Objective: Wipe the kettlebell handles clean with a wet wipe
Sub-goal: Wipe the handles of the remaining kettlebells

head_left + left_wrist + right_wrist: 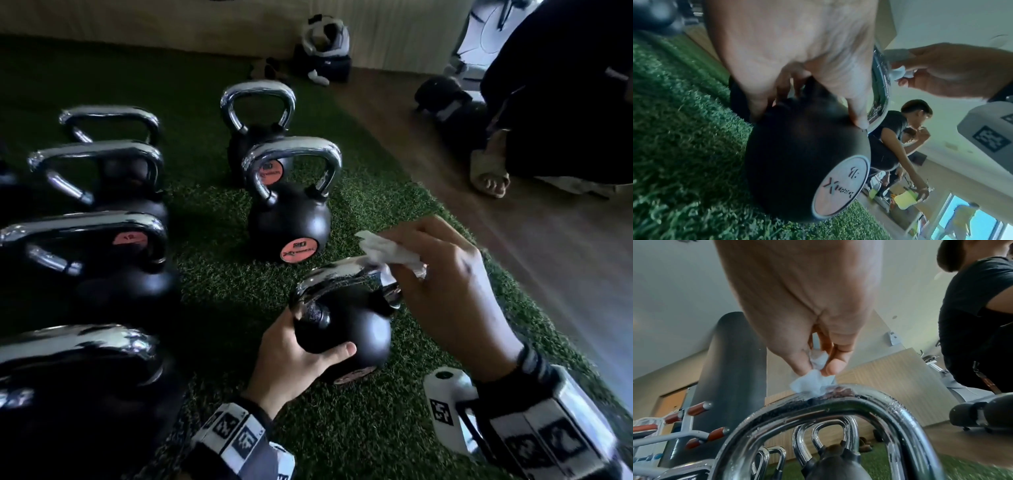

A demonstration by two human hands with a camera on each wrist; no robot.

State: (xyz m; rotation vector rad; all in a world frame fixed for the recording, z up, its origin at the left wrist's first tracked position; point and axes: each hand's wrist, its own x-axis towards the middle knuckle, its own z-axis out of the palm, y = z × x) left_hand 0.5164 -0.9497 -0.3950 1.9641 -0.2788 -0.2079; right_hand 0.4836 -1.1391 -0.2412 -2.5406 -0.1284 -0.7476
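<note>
A small black kettlebell with a chrome handle stands on the green turf near me. My left hand grips its round body, thumb across the front. My right hand pinches a crumpled white wet wipe and presses it on the top right of the handle. Water droplets show on the chrome in the right wrist view.
Several more chrome-handled black kettlebells stand on the turf: two ahead and a row at the left. A wooden floor runs along the right, where a person in dark clothes crouches. Bags lie by the far wall.
</note>
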